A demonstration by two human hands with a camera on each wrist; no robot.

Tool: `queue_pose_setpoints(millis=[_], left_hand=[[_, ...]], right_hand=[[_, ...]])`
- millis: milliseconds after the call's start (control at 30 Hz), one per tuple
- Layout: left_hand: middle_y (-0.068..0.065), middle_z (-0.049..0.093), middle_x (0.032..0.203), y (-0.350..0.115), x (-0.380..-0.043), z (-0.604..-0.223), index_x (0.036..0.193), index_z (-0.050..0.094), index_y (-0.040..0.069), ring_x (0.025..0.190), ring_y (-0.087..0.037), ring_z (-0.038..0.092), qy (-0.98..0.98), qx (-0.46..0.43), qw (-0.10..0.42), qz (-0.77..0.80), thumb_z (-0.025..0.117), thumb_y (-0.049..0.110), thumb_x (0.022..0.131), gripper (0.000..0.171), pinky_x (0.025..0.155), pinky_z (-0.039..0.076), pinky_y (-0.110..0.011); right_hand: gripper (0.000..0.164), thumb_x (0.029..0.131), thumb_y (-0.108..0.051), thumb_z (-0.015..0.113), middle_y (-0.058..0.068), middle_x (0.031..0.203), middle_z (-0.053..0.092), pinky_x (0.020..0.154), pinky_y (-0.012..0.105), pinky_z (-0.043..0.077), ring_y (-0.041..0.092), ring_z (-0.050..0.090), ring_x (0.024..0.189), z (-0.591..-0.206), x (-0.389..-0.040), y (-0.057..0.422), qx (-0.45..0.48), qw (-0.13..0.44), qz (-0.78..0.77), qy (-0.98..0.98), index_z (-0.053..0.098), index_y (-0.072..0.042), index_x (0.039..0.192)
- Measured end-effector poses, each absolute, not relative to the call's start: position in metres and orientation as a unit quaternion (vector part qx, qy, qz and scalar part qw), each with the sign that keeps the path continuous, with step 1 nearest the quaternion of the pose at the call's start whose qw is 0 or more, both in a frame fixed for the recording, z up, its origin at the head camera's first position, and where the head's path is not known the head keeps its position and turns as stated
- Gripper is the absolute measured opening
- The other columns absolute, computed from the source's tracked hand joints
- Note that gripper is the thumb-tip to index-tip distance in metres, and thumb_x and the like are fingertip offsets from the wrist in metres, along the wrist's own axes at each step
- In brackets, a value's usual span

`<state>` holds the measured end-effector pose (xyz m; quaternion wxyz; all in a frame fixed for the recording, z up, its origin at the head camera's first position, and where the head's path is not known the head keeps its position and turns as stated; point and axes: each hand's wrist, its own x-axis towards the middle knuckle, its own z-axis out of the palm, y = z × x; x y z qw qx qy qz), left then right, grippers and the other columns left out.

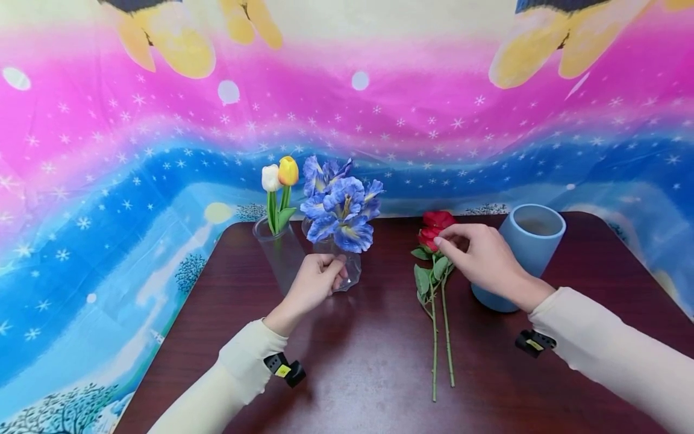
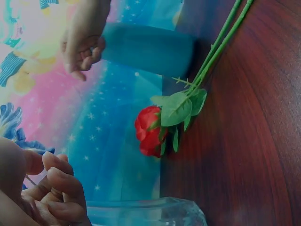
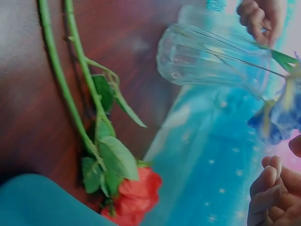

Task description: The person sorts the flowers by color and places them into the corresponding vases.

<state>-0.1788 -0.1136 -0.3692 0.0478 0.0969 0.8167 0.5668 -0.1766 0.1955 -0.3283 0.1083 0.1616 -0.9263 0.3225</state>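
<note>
My left hand [image 1: 317, 277] is loosely curled in front of a clear glass vase [image 1: 353, 276] of blue irises [image 1: 344, 208]. No object shows between its thumb and fingertips in the left wrist view. My right hand [image 1: 482, 256] hovers at the blossoms of two red roses [image 1: 435, 226], its thumb near the petals in the head view. Its fingers [image 3: 265, 188] are relaxed with a gap to the thumb and nothing between them. The roses lie on the table, green stems [image 1: 434, 355] toward me. Behind the right hand stands a blue-grey vase [image 1: 534, 250], partly hidden.
A ribbed clear vase [image 1: 279, 256] with a white tulip [image 1: 270, 179] and a yellow tulip [image 1: 288, 171] stands left of the irises. The dark wooden table [image 1: 358, 374] reaches back to a colourful snowflake-patterned cloth [image 1: 347, 114].
</note>
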Motion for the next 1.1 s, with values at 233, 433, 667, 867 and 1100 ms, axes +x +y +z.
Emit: queue_pose_setpoints(millis=[233, 433, 667, 867, 1100], left_hand=[[0.002, 0.049, 0.055, -0.105, -0.179, -0.372, 0.078, 0.064, -0.003, 0.047, -0.009, 0.042, 0.818, 0.119, 0.051, 0.56, 0.049, 0.018, 0.106, 0.038, 0.046, 0.036, -0.022], [0.002, 0.049, 0.056, -0.095, -0.177, -0.37, 0.082, 0.064, -0.009, 0.048, -0.008, 0.043, 0.814, 0.118, 0.065, 0.565, 0.051, 0.019, 0.106, 0.039, 0.048, 0.037, -0.02], [0.001, 0.049, 0.056, -0.088, -0.175, -0.371, 0.081, 0.065, -0.004, 0.048, -0.009, 0.041, 0.822, 0.122, 0.069, 0.552, 0.051, 0.021, 0.105, 0.037, 0.048, 0.034, -0.021], [0.002, 0.05, 0.056, -0.083, -0.176, -0.371, 0.083, 0.066, -0.007, 0.049, -0.009, 0.042, 0.825, 0.124, 0.072, 0.546, 0.053, 0.022, 0.105, 0.038, 0.048, 0.034, -0.021], [0.002, 0.05, 0.056, -0.075, -0.177, -0.371, 0.081, 0.066, -0.003, 0.048, -0.009, 0.042, 0.819, 0.13, 0.083, 0.553, 0.052, 0.023, 0.105, 0.038, 0.047, 0.034, -0.021]], right_hand=[[0.022, 0.099, -0.028, 0.065, 0.0, 0.068, 0.061, 0.056, 0.028, 0.041, 0.011, 0.051, 0.059, -0.307, -0.175, 0.204, 0.166, 0.147, 0.32, -0.921, 0.075, -0.011, 0.107], [0.021, 0.099, -0.026, 0.065, 0.003, 0.071, 0.064, 0.052, 0.028, 0.039, 0.01, 0.05, 0.057, -0.287, -0.174, 0.213, 0.162, 0.184, 0.322, -0.915, 0.075, -0.011, 0.109], [0.027, 0.099, -0.032, 0.064, 0.01, 0.096, 0.074, 0.053, 0.027, 0.043, -0.008, 0.052, 0.075, -0.268, -0.174, 0.231, 0.129, 0.209, 0.322, -0.915, 0.075, -0.012, 0.114], [0.033, 0.099, -0.036, 0.063, 0.017, 0.099, 0.073, 0.049, 0.029, 0.04, -0.013, 0.048, 0.072, -0.258, -0.181, 0.254, 0.092, 0.218, 0.309, -0.921, 0.074, -0.011, 0.116], [0.041, 0.099, -0.043, 0.061, 0.014, 0.084, 0.07, 0.046, 0.033, 0.039, 0.005, 0.051, 0.058, -0.259, -0.188, 0.281, 0.045, 0.196, 0.272, -0.941, 0.073, -0.01, 0.119]])
